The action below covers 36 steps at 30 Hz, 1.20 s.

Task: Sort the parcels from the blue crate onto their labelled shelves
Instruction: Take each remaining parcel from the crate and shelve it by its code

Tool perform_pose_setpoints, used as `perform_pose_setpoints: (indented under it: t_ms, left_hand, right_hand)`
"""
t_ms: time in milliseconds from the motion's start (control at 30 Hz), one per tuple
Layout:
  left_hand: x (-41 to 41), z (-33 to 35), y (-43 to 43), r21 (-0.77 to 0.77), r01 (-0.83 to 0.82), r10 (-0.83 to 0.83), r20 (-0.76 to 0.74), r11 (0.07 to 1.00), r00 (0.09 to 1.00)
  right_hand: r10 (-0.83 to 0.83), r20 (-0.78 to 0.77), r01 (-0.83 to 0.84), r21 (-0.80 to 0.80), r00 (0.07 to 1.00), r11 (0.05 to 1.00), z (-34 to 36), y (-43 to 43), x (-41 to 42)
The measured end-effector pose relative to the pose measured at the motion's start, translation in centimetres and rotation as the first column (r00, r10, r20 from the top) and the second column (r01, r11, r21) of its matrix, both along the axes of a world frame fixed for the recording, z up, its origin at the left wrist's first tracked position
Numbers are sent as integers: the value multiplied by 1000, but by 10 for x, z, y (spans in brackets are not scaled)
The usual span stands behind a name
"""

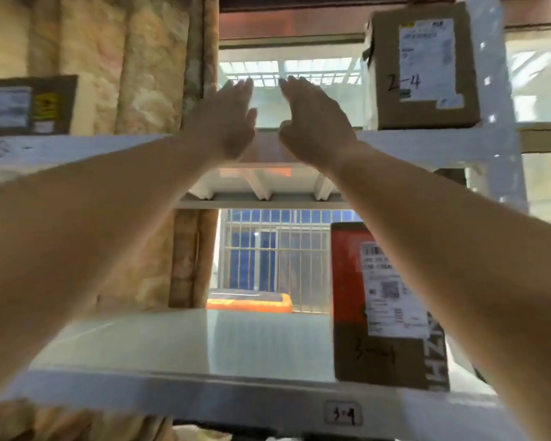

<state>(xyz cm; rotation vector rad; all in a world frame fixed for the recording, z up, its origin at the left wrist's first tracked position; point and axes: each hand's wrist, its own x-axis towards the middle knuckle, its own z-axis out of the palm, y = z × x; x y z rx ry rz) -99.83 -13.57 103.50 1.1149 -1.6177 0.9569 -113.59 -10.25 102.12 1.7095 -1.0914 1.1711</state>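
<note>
While both hands, left hand (228,122) and right hand (312,122), reach up with fingers spread and empty, a careless sweep rightward could knock the 2-4 parcel (423,68) beside them.

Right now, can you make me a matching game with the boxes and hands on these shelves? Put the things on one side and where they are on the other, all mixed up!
Things:
1. brown box marked 2-4
2. red and brown box
3. dark box
4. both hands

Places:
A. lower shelf, right side
B. upper shelf, far left
C. raised at the middle of the upper shelf, holding nothing
D. upper shelf, right side

Pairs: 1-D, 2-A, 3-B, 4-C
</note>
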Motion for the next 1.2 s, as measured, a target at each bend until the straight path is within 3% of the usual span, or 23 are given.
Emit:
perform_pose_setpoints:
  t_ms: [133,233,333,433,667,800,1000,1200]
  left_hand:
    - [137,-23,24,82,-223,222,20,971,975]
    - [251,-51,66,195,-419,424,18,887,906]
    - [351,-100,124,306,-600,618,47,739,785]
    - [433,-169,180,484,-701,761,104,524,641]
    - [589,-339,285,742,-653,836,256,152,486]
    - [649,-414,328,788,-610,840,271,87,469]
    - [716,-525,364,920,-381,862,262,-88,435]
    - [787,-627,366,962,-244,878,220,-124,424]
  right_hand:
    - [249,-74,-239,123,966,963,-15,-10,118]
    - [432,-156,-381,274,888,883,-38,-9,217]
    - [619,-159,-525,395,769,754,-86,1,313]
    - [785,-56,-616,587,617,526,-156,17,398]
    - [847,101,-434,886,522,162,-359,63,558]
    - [866,142,-359,932,480,46,-426,91,639]
    - [908,7,-177,981,420,74,-498,110,737]
    - [946,-91,43,996,312,82,-586,100,827]
